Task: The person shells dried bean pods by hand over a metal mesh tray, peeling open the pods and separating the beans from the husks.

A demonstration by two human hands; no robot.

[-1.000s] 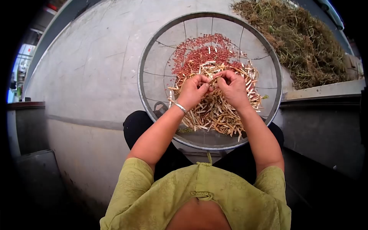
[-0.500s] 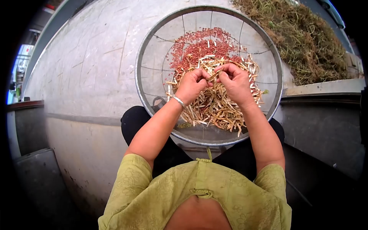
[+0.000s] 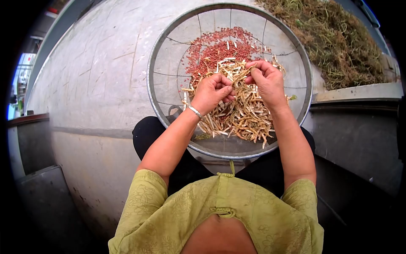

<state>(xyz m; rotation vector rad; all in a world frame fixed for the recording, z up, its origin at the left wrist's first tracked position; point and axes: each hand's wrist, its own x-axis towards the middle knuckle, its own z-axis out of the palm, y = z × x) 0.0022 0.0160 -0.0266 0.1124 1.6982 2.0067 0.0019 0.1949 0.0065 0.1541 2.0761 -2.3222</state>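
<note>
A dry, tan bean pod (image 3: 242, 76) stretches between my two hands over a round metal-rimmed mesh sieve (image 3: 153, 91). My right hand (image 3: 269, 83) pinches its upper end between thumb and forefinger. At the lower end, the fingertips of my left hand (image 3: 212, 94) are closed, with the other fingers curled in; exactly how they grip it is partly hidden. Beneath both hands lies a heap of pale, dry pods and split husks (image 3: 247, 122). Red beans (image 3: 220, 47) are spread over the far part of the mesh.
The sieve rests over my dark-trousered knees (image 3: 148, 135). A mound of dried bean plants (image 3: 338, 51) lies at the back right, behind a low pale ledge (image 3: 359, 95). Concrete floor (image 3: 97, 76) extends to the left. A dark box-like object (image 3: 42, 186) stands at lower left.
My hands have moved slightly apart, the right one going up and to the right with the pod. The left hand has dropped a little. The sieve has shifted slightly up in view.
</note>
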